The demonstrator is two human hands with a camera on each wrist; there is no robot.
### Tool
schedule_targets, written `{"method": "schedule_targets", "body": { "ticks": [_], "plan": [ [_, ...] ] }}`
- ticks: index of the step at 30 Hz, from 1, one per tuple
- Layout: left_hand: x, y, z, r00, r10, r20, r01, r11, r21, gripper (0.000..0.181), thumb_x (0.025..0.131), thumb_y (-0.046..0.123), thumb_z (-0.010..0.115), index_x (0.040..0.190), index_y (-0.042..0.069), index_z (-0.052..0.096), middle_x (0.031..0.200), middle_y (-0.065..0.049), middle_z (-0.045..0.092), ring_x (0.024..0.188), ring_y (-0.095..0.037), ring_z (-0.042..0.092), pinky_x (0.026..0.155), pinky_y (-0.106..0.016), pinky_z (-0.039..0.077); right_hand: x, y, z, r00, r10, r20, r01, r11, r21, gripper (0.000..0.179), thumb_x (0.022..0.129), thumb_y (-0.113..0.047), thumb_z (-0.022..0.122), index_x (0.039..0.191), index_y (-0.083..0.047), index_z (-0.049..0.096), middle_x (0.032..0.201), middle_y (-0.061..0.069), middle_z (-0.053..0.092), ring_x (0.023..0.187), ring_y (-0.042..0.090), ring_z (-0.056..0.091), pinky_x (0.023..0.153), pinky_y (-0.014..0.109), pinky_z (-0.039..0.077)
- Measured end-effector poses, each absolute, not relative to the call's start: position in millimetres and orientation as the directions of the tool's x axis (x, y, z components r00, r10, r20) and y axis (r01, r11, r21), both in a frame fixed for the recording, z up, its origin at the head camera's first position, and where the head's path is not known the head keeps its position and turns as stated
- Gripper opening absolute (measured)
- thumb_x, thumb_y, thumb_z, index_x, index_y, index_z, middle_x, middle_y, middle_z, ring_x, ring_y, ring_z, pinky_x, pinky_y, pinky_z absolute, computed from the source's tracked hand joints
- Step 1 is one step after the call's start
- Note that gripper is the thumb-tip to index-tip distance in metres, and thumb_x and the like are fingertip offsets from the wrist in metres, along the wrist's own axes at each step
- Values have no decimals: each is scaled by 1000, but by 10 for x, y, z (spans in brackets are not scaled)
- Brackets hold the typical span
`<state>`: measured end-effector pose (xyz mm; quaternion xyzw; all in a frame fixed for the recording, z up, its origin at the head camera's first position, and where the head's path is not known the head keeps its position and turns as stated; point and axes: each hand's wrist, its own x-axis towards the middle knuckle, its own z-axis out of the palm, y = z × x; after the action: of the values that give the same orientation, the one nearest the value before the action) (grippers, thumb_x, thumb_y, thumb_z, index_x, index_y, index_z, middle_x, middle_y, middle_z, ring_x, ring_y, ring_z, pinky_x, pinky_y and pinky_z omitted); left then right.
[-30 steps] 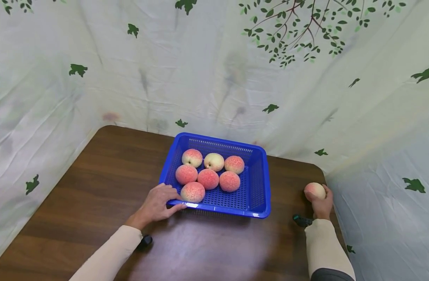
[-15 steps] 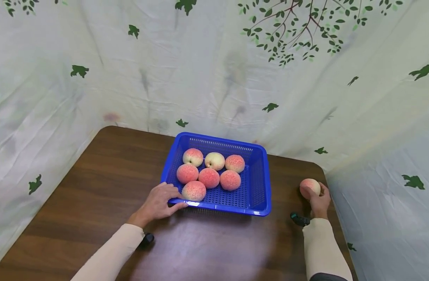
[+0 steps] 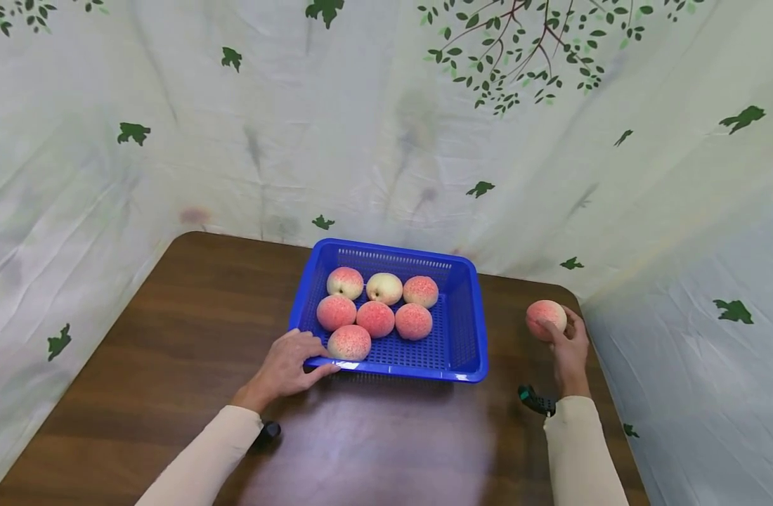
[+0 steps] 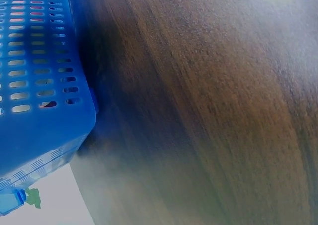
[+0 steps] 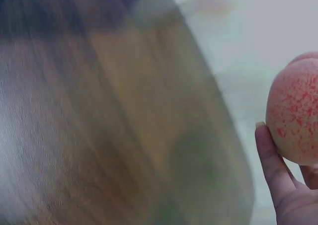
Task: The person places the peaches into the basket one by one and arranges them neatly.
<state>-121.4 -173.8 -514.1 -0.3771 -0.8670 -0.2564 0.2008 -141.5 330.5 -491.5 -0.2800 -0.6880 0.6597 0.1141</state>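
In the head view my right hand (image 3: 572, 353) holds a pink-and-cream peach (image 3: 547, 320) between thumb and fingers, over the right side of the table. The right wrist view shows that peach (image 5: 298, 111) close up, fingertips against its skin. My left hand (image 3: 287, 364) grips the front-left corner of a blue plastic basket (image 3: 393, 371), thumb along the front rim. Several peaches lie inside the basket, among them a mostly cream one (image 3: 384, 289) in the back row and a speckled one (image 3: 350, 343) beside my left fingers. The left wrist view shows the basket's slotted wall (image 4: 39, 76), not the hand.
The brown wooden table (image 3: 171, 337) has rounded back corners. A pale cloth (image 3: 361, 140) with printed leaves and branches hangs behind it and at both sides. The basket's right part, beyond the peaches, shows bare mesh floor (image 3: 438, 351).
My right hand has moved the peach up and to the left in the head view, away from the table's right edge. The left hand stays at the basket's corner.
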Motion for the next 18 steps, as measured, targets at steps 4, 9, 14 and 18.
{"method": "schedule_targets", "body": {
  "ticks": [4, 9, 14, 18],
  "plan": [
    [-1217, -1736, -5146, -632, 548, 548, 759, 581, 294, 21, 73, 38, 78, 74, 19, 70, 67, 10, 59, 64, -8, 49, 60, -25, 34, -1361, 3184, -4794, -874, 449, -187, 209, -1, -978, 55, 87, -24, 72, 134, -25, 44, 121, -4, 44, 105, 12, 46, 73, 19, 47],
    [-1226, -1733, -5141, -626, 546, 557, 762, 580, 287, 21, 72, 38, 79, 73, 18, 70, 66, 10, 58, 63, -8, 48, 60, -25, 33, -1255, 3008, -4676, -931, 334, -148, 160, 8, -987, 51, 90, -15, 69, 135, -23, 45, 124, -3, 45, 109, 12, 46, 77, 20, 49],
    [-1232, -1729, -5133, -631, 552, 545, 760, 582, 291, 21, 72, 37, 79, 73, 18, 70, 66, 10, 58, 63, -8, 48, 60, -25, 33, -1178, 2853, -4598, -964, 259, -67, 72, 9, -997, 53, 90, -7, 66, 137, -15, 44, 125, -2, 49, 107, 12, 53, 81, 20, 49],
    [-1219, -1728, -5137, -646, 550, 529, 748, 594, 296, 22, 73, 38, 77, 74, 18, 71, 67, 9, 60, 63, -8, 48, 60, -25, 34, -1149, 2735, -4561, -981, 193, 5, -2, 15, -1000, 55, 90, -1, 65, 139, -7, 42, 124, 0, 51, 102, 11, 57, 83, 21, 50]
  ]
}}
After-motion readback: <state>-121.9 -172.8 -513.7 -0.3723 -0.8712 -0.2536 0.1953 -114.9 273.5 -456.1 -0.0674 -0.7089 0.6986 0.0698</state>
